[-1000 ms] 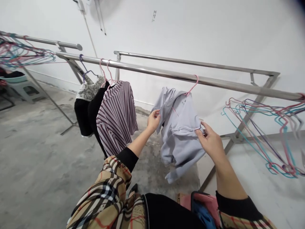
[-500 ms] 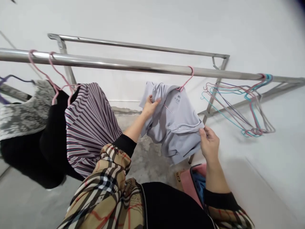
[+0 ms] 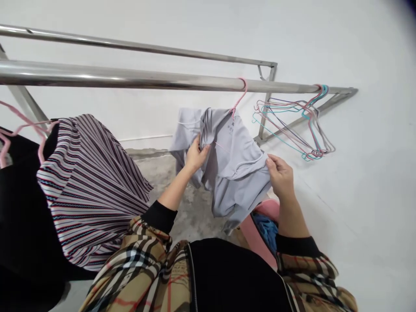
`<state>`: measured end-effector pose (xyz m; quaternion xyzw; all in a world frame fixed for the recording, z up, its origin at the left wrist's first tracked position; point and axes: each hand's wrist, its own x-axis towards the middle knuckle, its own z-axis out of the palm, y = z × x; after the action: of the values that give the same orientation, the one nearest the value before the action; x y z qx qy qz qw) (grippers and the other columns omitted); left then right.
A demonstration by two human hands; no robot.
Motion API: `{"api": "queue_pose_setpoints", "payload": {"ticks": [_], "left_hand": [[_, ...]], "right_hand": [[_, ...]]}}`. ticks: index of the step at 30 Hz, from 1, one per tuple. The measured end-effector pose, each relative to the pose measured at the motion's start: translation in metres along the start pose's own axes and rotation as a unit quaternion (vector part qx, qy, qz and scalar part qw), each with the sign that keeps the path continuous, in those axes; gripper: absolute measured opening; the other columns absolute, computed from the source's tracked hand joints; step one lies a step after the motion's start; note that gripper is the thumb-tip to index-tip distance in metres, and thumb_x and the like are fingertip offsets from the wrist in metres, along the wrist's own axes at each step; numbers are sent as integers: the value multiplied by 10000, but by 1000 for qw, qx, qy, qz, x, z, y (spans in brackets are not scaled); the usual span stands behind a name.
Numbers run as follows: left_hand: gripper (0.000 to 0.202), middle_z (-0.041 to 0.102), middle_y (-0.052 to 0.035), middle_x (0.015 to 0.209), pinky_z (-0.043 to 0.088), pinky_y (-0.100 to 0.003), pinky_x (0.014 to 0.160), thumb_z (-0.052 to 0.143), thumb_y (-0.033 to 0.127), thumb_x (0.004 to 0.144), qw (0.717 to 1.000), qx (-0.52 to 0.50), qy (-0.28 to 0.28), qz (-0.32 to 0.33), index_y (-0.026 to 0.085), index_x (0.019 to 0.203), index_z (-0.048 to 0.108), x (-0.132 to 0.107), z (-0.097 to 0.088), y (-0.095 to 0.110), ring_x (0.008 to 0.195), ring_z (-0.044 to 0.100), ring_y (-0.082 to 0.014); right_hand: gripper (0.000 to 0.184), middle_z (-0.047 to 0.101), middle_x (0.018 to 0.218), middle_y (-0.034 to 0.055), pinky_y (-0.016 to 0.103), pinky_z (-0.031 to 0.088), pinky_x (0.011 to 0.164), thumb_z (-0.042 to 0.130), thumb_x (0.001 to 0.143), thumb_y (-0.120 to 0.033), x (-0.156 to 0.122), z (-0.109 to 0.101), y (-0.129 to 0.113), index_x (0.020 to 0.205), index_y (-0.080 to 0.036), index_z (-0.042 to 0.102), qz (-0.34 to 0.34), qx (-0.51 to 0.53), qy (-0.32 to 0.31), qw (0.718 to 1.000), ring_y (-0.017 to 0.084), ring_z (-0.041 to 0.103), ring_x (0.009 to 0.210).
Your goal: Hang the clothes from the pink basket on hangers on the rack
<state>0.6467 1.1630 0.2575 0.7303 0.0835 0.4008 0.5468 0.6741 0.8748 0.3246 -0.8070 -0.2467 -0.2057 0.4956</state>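
Note:
A light grey shirt [image 3: 242, 173] hangs in front of me from a pink hanger [image 3: 239, 100] hooked over the front metal rail. Bunched neckline cloth is gripped by my left hand [image 3: 196, 157], thumb and fingers closed on it. At the shirt's right edge, my right hand [image 3: 281, 175] pinches the fabric near the sleeve seam. The lower part of the hanger is mostly hidden inside the shirt; a thin pink stretch of it shows at the neck opening.
The metal rail [image 3: 130, 77] crosses the view, with a second rail [image 3: 156, 48] behind it. Several bare hangers [image 3: 312, 125] cluster at the right. A striped garment [image 3: 94, 186] and a black garment [image 3: 22, 208] hang at the left. Below stands a pink container [image 3: 251, 234] holding blue cloth [image 3: 268, 229].
The view has shifted right, so rails and garments appear further left. The shirt is spread a little wider on its left side, with both hands still gripping it.

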Motion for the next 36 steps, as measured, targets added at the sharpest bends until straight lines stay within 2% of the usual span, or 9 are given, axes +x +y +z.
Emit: {"api": "queue_pose_setpoints", "payload": {"ticks": [5,8,11,14,18,24,26,32,36], "left_hand": [[695,491,-167,1366,463,-366,933,590,416,857,991,8,109,73,215,1458,304,-50,7,-20,1137,556,-239],[588,522,-171,1341,388,-427,1053,581,331,837,984,21,24,176,196,1383,412,-81,18,-26,1262,492,-276],[652,546,-164,1342,336,-459,1093,649,299,744,976,35,-90,196,198,1358,456,-95,30,-28,1276,487,-303],[645,649,-136,1200,362,-470,1053,712,269,663,980,33,-137,137,207,1285,552,-89,39,-24,1156,568,-313],[235,709,-58,866,460,-382,918,613,195,728,991,-13,-113,73,212,947,697,-59,39,-14,898,647,-237],[233,703,-38,927,481,-290,879,447,251,892,987,-107,122,21,180,959,659,5,13,8,910,634,-171],[219,699,-26,904,480,-280,882,467,247,883,982,-115,151,19,178,949,664,18,9,10,905,630,-166],[186,687,-30,820,495,-333,852,570,175,773,996,-77,-14,-43,164,916,687,7,24,-1,843,631,-191],[486,676,-57,1021,503,-282,801,546,31,637,990,-139,-36,2,184,1091,630,-1,22,5,884,627,-163]], "right_hand": [[424,620,717,17,316,499,640,622,785,-462,-7,2,0,1075,-161,688,29,-11,9,999,154,554,640],[432,602,727,5,302,494,632,645,754,-450,-15,5,6,1071,-158,680,31,11,-5,999,142,550,647],[434,634,749,11,315,516,658,673,730,-459,-20,7,12,1043,-159,678,45,31,-9,998,150,589,673],[396,704,819,43,355,543,734,679,742,-471,-23,7,17,996,-168,700,54,22,-12,998,183,649,748],[344,741,915,72,392,537,822,649,793,-453,-23,4,21,985,-176,719,29,-2,-15,999,218,678,850],[370,715,994,80,365,527,835,616,830,-390,-24,-1,17,1127,-177,677,-35,-47,-59,997,196,655,874],[382,707,1000,86,358,526,832,602,840,-391,-24,-2,16,1145,-170,667,-37,-68,-66,995,194,649,877],[331,728,917,81,340,525,778,553,874,-416,-20,0,11,1033,-168,704,-62,-102,-60,991,203,661,804],[368,743,917,100,343,523,781,495,896,-453,-18,5,8,971,-165,712,-66,-102,-10,993,229,681,841]]}}
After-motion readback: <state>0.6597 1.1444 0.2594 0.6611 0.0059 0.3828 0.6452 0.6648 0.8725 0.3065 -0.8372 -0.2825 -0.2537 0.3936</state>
